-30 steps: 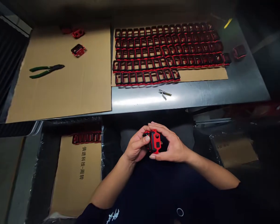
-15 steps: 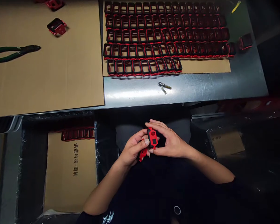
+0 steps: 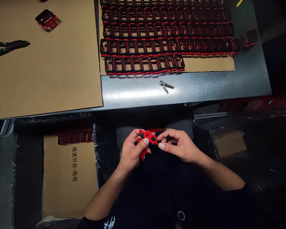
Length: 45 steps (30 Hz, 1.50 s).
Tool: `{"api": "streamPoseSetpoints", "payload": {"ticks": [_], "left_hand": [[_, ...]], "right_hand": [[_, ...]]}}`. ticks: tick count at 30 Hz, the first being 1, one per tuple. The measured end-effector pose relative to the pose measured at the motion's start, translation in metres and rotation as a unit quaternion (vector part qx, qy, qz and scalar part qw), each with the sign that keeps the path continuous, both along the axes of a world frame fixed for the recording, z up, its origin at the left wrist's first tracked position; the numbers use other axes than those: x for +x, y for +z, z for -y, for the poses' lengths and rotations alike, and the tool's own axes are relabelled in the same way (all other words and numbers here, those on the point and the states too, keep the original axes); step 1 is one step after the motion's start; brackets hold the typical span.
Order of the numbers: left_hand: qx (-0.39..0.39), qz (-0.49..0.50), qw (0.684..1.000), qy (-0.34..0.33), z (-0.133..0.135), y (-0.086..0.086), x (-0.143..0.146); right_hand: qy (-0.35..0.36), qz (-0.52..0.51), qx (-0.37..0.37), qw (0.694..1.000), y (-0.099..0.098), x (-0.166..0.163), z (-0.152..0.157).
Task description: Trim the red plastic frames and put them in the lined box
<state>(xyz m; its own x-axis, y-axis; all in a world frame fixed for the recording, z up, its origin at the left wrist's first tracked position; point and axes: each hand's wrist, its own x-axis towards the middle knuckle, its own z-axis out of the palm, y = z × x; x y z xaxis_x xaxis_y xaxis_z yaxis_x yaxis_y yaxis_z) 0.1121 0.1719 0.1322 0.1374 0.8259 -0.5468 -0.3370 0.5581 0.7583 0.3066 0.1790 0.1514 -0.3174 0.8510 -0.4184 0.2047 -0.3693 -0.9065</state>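
A red and black plastic frame (image 3: 148, 136) is held over the lap, tilted down to the right, its red face with a round hole and a dark square turned up. My left hand (image 3: 132, 149) is closed around it, thumb pressed on the face. A further red piece (image 3: 143, 154) sticks out below the left fingers; whether it belongs to the same part I cannot tell. The thumb and index finger of my right hand (image 3: 178, 144) pinch the frame's right end. On the metal table (image 3: 200, 84), beyond the hands, lies a small nail clipper (image 3: 166, 86).
Rows of similar frames stand on cardboard (image 3: 209, 64) at the back. A large cardboard sheet (image 3: 50, 76) on the left carries green-handled pliers (image 3: 14, 45) and a single frame (image 3: 46, 19). Below left, a plastic-lined box holds cardboard (image 3: 59, 178) and a row of frames (image 3: 76, 136).
The frame has turned from upright to slanting in my left hand. My right hand has gone from spanning its top and bottom to pinching its right end. The view has shifted slightly.
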Motion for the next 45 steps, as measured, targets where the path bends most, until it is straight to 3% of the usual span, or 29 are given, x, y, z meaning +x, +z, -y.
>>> {"api": "streamPoseSetpoints", "payload": {"ticks": [4, 10, 13, 18, 21, 26, 29, 32, 34, 36, 39, 41, 45], "left_hand": [[-0.008, -0.002, 1.000, -0.013, 0.002, -0.002, 0.001], [-0.010, -0.003, 1.000, -0.006, 0.002, 0.000, 0.001], [-0.008, -0.005, 1.000, 0.005, 0.002, 0.000, 0.001], [0.004, -0.023, 1.000, 0.012, 0.004, -0.003, 0.001], [0.024, -0.029, 0.999, 0.003, 0.006, -0.006, 0.001], [0.037, -0.044, 0.998, 0.006, 0.008, -0.006, 0.000], [0.021, -0.053, 0.998, 0.032, 0.008, -0.005, 0.000], [0.007, -0.043, 0.999, 0.030, 0.007, -0.005, 0.000], [0.009, -0.037, 0.999, 0.022, 0.006, -0.005, 0.002], [0.016, -0.033, 0.999, 0.019, 0.005, -0.005, 0.003], [0.022, -0.021, 0.999, 0.009, 0.004, -0.006, 0.004], [0.023, -0.013, 1.000, 0.000, 0.004, -0.006, 0.005], [0.016, -0.002, 1.000, 0.004, 0.006, -0.006, 0.004]], "right_hand": [[-0.011, 0.001, -0.020, 1.000, -0.003, -0.006, 0.000], [0.013, 0.035, 0.137, 0.990, 0.002, -0.004, -0.001], [0.035, 0.017, 0.171, 0.985, 0.004, 0.002, 0.000], [-0.027, 0.021, 0.105, 0.994, 0.003, 0.004, 0.000], [-0.020, 0.014, 0.050, 0.998, 0.002, -0.003, -0.001], [-0.015, -0.014, 0.021, 1.000, -0.006, -0.001, -0.005], [-0.075, 0.039, 0.021, 0.996, -0.017, 0.011, -0.007], [-0.145, 0.147, 0.084, 0.975, -0.022, 0.023, -0.006], [-0.142, 0.178, 0.147, 0.963, -0.019, 0.025, -0.003], [-0.092, 0.162, 0.252, 0.949, -0.012, 0.023, -0.001], [0.017, 0.138, 0.421, 0.896, -0.006, 0.013, 0.001], [0.059, 0.145, 0.482, 0.862, -0.007, 0.007, 0.000], [0.061, 0.112, 0.565, 0.815, -0.016, 0.004, -0.001]]}}
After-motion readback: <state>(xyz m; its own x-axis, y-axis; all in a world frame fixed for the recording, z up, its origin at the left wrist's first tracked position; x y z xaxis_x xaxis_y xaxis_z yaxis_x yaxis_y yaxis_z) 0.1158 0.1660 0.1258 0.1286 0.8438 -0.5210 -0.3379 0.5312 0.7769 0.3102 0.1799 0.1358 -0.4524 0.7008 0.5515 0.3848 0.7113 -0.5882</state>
